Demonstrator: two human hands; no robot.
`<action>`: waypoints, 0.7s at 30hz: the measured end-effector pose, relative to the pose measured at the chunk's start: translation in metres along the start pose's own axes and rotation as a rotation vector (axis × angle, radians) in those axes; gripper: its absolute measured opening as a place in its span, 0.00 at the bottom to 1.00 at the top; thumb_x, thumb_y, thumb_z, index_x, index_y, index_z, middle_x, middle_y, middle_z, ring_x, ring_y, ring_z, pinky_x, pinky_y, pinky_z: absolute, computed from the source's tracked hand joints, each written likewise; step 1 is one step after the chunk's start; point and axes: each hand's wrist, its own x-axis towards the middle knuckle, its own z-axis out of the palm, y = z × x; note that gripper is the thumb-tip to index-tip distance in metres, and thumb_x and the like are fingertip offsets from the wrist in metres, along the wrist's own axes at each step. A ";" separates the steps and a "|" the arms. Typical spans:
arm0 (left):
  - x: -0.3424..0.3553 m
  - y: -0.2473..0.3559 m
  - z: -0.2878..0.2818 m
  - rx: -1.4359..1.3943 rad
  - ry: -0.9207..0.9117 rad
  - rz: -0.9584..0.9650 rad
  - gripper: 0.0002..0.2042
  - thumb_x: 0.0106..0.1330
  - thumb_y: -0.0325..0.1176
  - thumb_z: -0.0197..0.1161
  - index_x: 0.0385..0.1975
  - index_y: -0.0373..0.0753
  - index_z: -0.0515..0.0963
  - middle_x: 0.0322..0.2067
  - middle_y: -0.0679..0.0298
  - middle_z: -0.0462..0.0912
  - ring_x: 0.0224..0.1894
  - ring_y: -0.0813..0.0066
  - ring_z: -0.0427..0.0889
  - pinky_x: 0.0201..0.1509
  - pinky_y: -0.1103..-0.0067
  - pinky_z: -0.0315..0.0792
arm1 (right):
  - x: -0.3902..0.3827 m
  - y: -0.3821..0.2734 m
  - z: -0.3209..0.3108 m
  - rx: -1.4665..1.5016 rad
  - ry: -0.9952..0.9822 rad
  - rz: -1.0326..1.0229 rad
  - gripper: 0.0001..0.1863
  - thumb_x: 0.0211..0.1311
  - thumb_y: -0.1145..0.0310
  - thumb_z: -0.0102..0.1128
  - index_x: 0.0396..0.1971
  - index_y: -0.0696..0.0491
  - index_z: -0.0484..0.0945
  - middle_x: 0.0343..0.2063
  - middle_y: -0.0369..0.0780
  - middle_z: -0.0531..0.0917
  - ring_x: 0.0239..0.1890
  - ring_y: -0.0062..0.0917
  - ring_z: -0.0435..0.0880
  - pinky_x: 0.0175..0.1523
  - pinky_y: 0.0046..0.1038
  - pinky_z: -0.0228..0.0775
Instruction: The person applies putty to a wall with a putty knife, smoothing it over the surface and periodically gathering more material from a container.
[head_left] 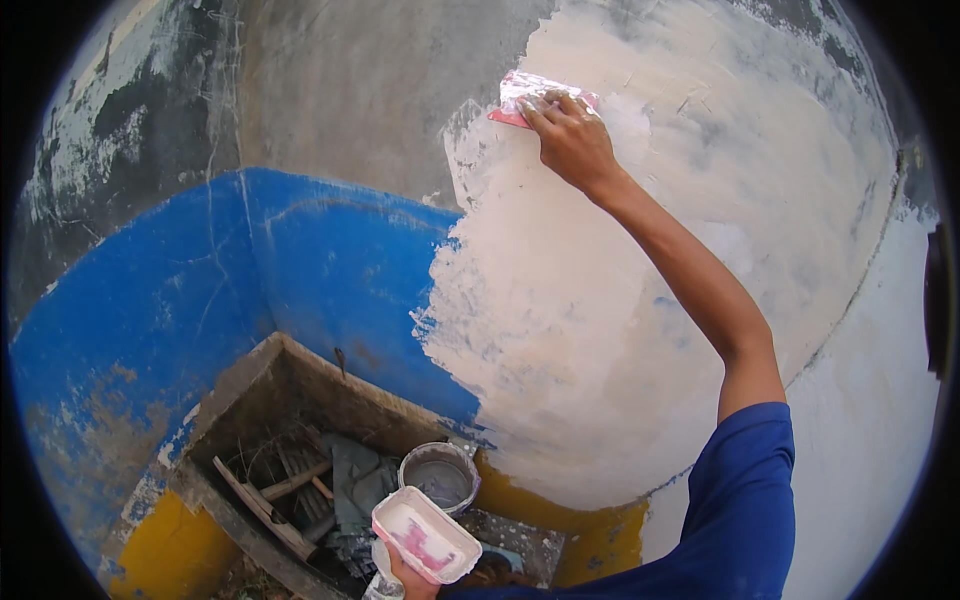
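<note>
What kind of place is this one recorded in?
Likely a building or renovation site: a blue wall half covered in fresh pale putty, a putty-smeared bucket, and a concrete pit of debris.

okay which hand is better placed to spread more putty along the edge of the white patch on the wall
Right. The right hand already presses the pink scraper on the wall at the patch's upper edge. The left hand is low, holding the white tray.
</note>
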 end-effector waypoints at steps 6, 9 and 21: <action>-0.001 0.003 0.001 0.035 -0.054 0.009 0.34 0.69 0.64 0.46 0.66 0.46 0.62 0.60 0.61 0.70 0.60 0.55 0.71 0.62 0.54 0.68 | -0.019 -0.042 -0.011 0.165 -0.237 -0.008 0.21 0.48 0.79 0.56 0.46 0.54 0.81 0.39 0.40 0.86 0.50 0.34 0.81 0.52 0.40 0.76; 0.011 -0.019 -0.091 -0.013 0.152 -0.066 0.38 0.66 0.66 0.48 0.71 0.50 0.56 0.68 0.59 0.62 0.67 0.42 0.61 0.58 0.37 0.65 | 0.010 -0.001 -0.035 0.032 0.077 -0.014 0.19 0.50 0.78 0.57 0.44 0.49 0.84 0.38 0.37 0.87 0.46 0.30 0.82 0.51 0.41 0.76; 0.011 -0.018 -0.048 0.092 0.236 -0.138 0.38 0.66 0.66 0.48 0.71 0.50 0.57 0.68 0.60 0.63 0.67 0.44 0.62 0.59 0.38 0.64 | -0.046 0.035 -0.069 -0.036 -0.018 0.028 0.20 0.46 0.79 0.58 0.42 0.50 0.84 0.30 0.37 0.86 0.42 0.31 0.82 0.46 0.37 0.77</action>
